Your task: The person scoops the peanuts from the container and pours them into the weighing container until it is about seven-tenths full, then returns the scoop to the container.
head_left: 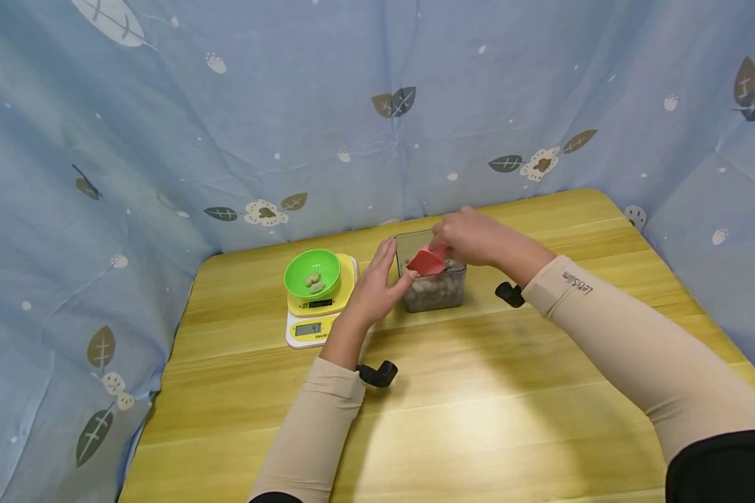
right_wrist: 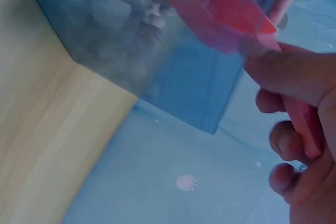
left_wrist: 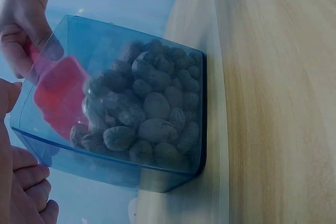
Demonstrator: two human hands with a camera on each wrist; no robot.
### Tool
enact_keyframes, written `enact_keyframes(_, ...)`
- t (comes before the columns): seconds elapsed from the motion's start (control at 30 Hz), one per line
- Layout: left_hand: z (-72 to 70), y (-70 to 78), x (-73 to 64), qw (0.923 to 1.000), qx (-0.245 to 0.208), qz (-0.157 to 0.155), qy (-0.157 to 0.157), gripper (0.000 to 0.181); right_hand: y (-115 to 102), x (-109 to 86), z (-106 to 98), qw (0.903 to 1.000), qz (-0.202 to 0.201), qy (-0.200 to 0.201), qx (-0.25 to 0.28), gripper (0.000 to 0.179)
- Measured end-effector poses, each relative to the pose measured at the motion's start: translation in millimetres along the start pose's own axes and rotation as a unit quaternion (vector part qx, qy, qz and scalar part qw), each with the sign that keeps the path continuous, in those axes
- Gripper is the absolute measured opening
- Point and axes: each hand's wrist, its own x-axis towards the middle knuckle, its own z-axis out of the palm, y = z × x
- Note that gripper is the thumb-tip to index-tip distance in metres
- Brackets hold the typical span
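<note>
A clear box-shaped container (head_left: 432,305) stands upright on the table, partly filled with what look like unshelled peanuts (left_wrist: 157,106). My right hand (head_left: 475,237) grips the handle of a pink scoop (right_wrist: 236,17), its thumb along the top and fingers curled under. The scoop's bowl is inside the container, its front edge at the nuts. At the container's left side is my left hand (head_left: 372,290), fingers extended and thumb spread toward the near rim. In the left wrist view its fingers (left_wrist: 37,192) lie beside the container wall.
Left of the container is a yellow and white kitchen scale (head_left: 342,283) with a lit display. A green bowl (head_left: 298,267) sits on it, holding a few nuts (head_left: 314,282). The wooden table (head_left: 465,412) backs onto a patterned blue curtain (head_left: 327,105), which also hangs at both sides.
</note>
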Motion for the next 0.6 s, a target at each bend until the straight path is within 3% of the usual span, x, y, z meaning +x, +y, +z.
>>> enact_keyframes(0.23,-1.3,1.3,0.4,1.0,-0.002,0.0,-0.002,0.081,-2,1.4,11,0.9987,-0.015,0.018,0.045,0.005)
enact_keyframes(0.47,-1.3,1.4,1.5,0.9999,0.005,-0.004,-0.011,0.084,3,-1.1,13,0.9856,0.075,-0.045,0.144,0.006)
enact_keyframes(0.6,-1.3,3.1,1.5,0.9999,0.006,-0.008,-0.012,0.084,4,-2.2,12,0.9765,0.103,-0.065,0.178,0.008)
